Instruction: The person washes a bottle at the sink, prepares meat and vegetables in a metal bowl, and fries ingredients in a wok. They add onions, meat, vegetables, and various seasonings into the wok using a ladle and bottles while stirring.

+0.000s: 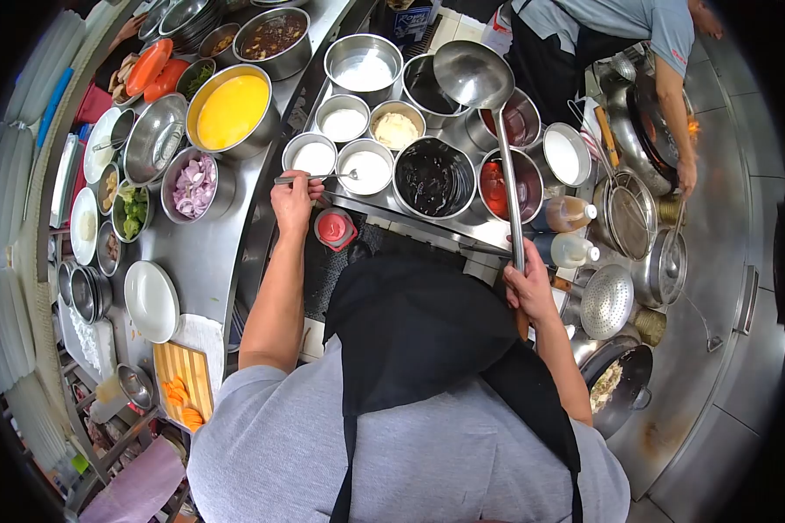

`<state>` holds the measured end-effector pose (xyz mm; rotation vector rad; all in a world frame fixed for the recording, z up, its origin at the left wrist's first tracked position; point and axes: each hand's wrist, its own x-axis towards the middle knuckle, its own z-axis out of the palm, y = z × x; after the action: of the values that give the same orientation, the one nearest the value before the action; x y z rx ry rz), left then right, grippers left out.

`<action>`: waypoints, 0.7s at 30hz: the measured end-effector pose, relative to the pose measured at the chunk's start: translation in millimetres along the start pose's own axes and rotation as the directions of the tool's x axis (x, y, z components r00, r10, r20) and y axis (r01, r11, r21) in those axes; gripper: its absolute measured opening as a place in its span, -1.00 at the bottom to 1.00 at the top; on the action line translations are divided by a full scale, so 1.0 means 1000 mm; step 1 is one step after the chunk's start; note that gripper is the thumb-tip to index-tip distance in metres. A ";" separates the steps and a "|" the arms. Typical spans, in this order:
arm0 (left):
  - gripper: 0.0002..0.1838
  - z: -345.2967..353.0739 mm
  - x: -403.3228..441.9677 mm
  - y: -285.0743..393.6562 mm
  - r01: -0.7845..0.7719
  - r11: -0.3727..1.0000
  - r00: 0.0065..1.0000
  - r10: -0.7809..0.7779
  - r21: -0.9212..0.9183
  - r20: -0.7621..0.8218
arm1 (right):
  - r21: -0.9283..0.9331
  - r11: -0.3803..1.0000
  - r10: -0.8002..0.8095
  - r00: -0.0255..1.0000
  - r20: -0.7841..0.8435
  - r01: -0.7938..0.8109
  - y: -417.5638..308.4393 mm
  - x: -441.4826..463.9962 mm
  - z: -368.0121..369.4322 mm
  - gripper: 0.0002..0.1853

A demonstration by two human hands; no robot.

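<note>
My left hand [295,202] is closed around the handle of a small metal spoon [330,177]. The spoon's tip is at the white powder in a steel bowl [365,188]. Another bowl of white powder [313,159] stands beside it. In my right hand [529,283] is the long handle of a big steel ladle [474,75]. Its round bowl is raised over the containers at the back and partly hides them. Close to the ladle's handle are a pot of red sauce [494,185] and a pot of dark sauce [433,179].
At right, a wok of fried rice [605,388], strainers [608,302] and bottles [576,250] crowd the stove. Another person's hand [687,174] is by a wok there. On the left counter are chopped onions [194,186], yellow liquid [228,112] and a cutting board [186,366].
</note>
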<state>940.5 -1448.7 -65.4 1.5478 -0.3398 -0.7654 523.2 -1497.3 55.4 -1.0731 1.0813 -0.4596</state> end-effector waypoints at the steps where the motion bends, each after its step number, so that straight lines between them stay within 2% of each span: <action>1: -0.79 -0.001 -0.002 0.004 0.001 1.000 1.000 -0.001 -0.002 0.001 | 0.003 1.000 0.029 1.000 0.010 -0.029 -0.001 -0.003 -0.002 -0.40; 3: -0.81 -0.005 -0.007 0.016 -0.012 0.996 1.000 0.013 -0.087 0.011 | 0.002 0.998 0.056 0.998 0.023 -0.056 -0.009 -0.012 -0.004 -0.39; 5: -0.82 -0.004 -0.011 0.036 -0.029 0.991 0.999 0.033 -0.134 0.033 | 0.021 0.984 0.170 0.977 0.131 -0.174 -0.026 -0.031 -0.006 -0.39; 7: -0.82 0.008 -0.019 0.064 -0.068 0.981 0.994 0.082 -0.180 0.070 | 0.034 0.975 0.212 0.967 0.142 -0.219 -0.034 -0.047 -0.008 -0.33; 9: -0.80 0.023 -0.023 0.082 -0.082 0.982 0.990 0.100 -0.169 0.099 | 0.089 0.929 0.337 0.920 0.201 -0.360 -0.043 -0.063 -0.008 -0.27; 10: -0.79 0.031 -0.021 0.086 -0.269 0.963 0.955 0.265 0.010 0.136 | 0.090 0.915 0.364 0.901 0.237 -0.393 -0.040 -0.067 -0.012 -0.26; 12: -0.78 0.040 -0.015 0.100 -0.563 0.738 0.826 0.517 0.372 0.226 | 0.104 0.906 0.376 0.892 0.250 -0.411 -0.038 -0.071 -0.011 -0.25; 13: -0.78 0.040 -0.004 0.095 -0.564 0.739 0.826 0.517 0.368 0.226 | 0.123 0.896 0.385 0.884 0.265 -0.427 -0.037 -0.073 -0.011 -0.24; 15: -0.82 0.037 0.032 0.076 -0.565 0.596 0.795 0.580 0.571 0.181 | 0.135 0.898 0.377 0.890 0.257 -0.419 -0.030 -0.072 -0.010 -0.22; 16: -0.81 0.037 0.046 0.070 -0.548 0.580 0.791 0.593 0.602 0.149 | 0.148 0.901 0.365 0.898 0.246 -0.407 -0.028 -0.072 -0.009 -0.21; 21: -0.80 0.047 0.093 0.041 -0.486 0.634 0.828 0.554 0.601 0.085 | 0.188 0.918 0.308 0.925 0.221 -0.351 -0.011 -0.071 -0.005 -0.20</action>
<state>987.8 -1549.4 -48.7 1.9349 -0.9853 -0.0868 489.1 -1451.2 98.3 -0.6995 0.9929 -0.1966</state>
